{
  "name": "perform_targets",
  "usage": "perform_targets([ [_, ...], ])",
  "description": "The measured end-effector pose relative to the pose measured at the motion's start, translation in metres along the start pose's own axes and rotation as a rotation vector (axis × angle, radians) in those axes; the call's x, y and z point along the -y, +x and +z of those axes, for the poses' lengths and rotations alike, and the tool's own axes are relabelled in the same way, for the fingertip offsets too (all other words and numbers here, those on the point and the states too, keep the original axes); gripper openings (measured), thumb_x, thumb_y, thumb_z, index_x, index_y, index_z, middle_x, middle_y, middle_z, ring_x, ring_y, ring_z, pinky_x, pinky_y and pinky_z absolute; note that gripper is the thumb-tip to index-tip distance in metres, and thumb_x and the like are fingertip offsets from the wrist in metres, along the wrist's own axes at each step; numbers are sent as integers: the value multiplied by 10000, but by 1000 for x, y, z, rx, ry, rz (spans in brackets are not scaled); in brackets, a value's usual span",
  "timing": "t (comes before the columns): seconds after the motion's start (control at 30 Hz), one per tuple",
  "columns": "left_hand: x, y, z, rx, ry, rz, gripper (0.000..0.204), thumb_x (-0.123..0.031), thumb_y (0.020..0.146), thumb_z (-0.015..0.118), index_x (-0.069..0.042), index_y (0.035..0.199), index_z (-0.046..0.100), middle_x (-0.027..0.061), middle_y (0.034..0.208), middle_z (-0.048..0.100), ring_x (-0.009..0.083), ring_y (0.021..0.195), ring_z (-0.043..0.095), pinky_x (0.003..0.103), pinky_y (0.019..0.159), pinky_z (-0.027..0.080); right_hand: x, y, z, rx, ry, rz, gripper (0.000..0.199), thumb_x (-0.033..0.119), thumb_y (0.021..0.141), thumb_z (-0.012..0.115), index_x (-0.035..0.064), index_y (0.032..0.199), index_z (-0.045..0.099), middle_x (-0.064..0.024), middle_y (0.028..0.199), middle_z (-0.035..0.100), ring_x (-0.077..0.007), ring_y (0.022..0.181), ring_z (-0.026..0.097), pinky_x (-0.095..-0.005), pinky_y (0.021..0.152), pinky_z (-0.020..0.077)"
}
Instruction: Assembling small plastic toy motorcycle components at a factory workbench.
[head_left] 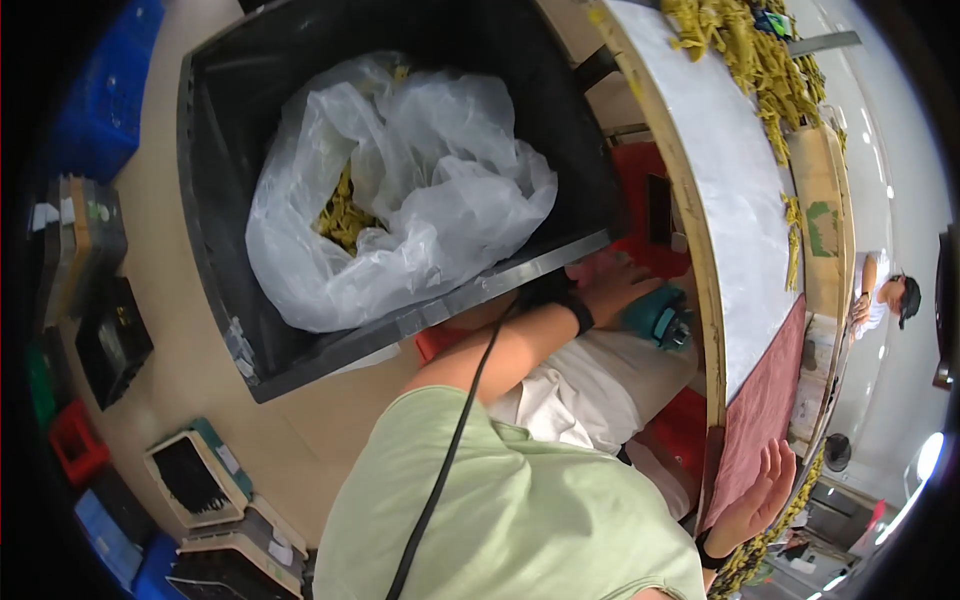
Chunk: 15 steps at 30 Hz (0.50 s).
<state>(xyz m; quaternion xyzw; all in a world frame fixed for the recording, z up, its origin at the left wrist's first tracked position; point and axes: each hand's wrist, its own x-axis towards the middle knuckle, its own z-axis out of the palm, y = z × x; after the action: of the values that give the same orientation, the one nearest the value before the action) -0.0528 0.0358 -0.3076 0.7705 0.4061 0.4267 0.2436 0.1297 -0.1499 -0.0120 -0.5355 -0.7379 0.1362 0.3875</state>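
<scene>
My left hand (612, 290) reaches under the near rim of a black bin, a black band on its wrist. Its dim fingers look stretched out beside a teal bottle (652, 316) at my lap; no grip on the bottle shows. My right hand (758, 497), also banded at the wrist, is raised at the edge of the worktable, next to a dull red cloth (757, 410). Its fingers are extended and hold nothing. In the black bin (420, 330) sits a translucent plastic bag (440, 220), its mouth showing yellow-green knotted strips (349, 215).
The worktable (725, 190) has a wooden edge and a pale top, with more yellow-green strips (750, 60) piled at its far end. Crates (205, 475) stand on the floor at left. Another person (885, 295) is beyond the table. A black cable (440, 480) crosses my shirt.
</scene>
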Motion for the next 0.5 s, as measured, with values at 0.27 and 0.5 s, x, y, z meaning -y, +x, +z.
perform_targets([
  [0.27,6,65,52,28,-235,-133,670,-106,765,659,-318,1367,456,156,1366,458,416,1259,422,498,1052,359,-64,-15,-28,-16,-643,272,460,175,1018,414,-32,1419,324,-160,1448,392,-290,1285,447,-385,1077,330],
  [0.5,18,168,75,-123,-358,-102,586,-106,822,600,-316,1353,471,151,1359,465,408,1267,421,497,1045,368,-77,-11,-5,-63,-714,398,425,215,1000,366,-48,1317,471,-175,1341,499,-313,1251,453,-383,1095,297],
])
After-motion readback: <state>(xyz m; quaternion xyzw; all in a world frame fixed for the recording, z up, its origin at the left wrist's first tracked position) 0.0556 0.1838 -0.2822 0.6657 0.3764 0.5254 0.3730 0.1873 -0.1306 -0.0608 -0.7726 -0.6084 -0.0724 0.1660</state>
